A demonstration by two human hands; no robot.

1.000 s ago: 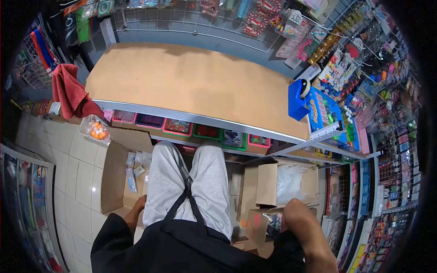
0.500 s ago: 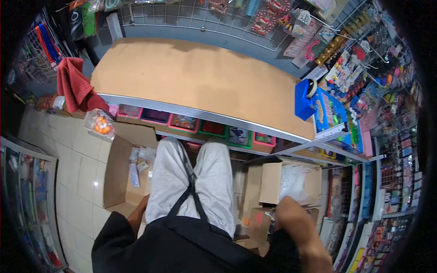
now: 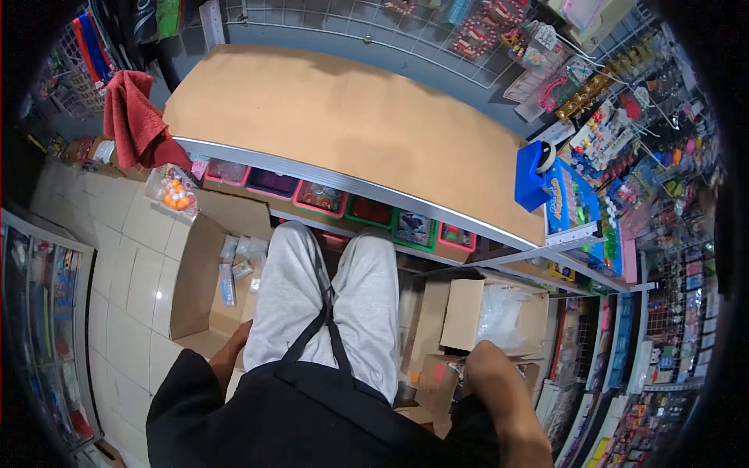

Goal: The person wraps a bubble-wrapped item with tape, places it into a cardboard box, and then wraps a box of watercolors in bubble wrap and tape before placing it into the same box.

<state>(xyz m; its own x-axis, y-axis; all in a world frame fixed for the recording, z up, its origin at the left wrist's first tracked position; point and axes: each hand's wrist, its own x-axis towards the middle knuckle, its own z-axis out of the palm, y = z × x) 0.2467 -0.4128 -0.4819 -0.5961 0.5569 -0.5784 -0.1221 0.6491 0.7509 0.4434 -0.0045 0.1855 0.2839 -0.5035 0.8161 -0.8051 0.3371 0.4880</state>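
My left hand (image 3: 241, 335) hangs low beside my left thigh, at the near edge of an open cardboard box (image 3: 191, 269). Its fingers are hidden behind the grey trouser leg (image 3: 285, 296). Inside that box lie several small clear-wrapped packets (image 3: 227, 285). On the other side my bent right arm (image 3: 499, 382) overlaps an open carton (image 3: 437, 382) in this view. The arm runs down to the lower edge of the picture, where my right hand's fingers are out of sight. Another carton (image 3: 462, 316) stands just beyond, with clear plastic wrap (image 3: 499, 316) in it.
A wooden shelf top (image 3: 343, 117) spans in front of my knees, with coloured baskets (image 3: 320, 199) beneath. A red cloth (image 3: 136, 121) drapes over its left end; a blue tape dispenser (image 3: 533, 178) stands at the right. Hanging goods (image 3: 616, 148) line the right side, a display case (image 3: 47, 312) the left.
The view has shifted slightly, so the shelf top sits a little higher in the picture. Both arms keep nearly the same pose.
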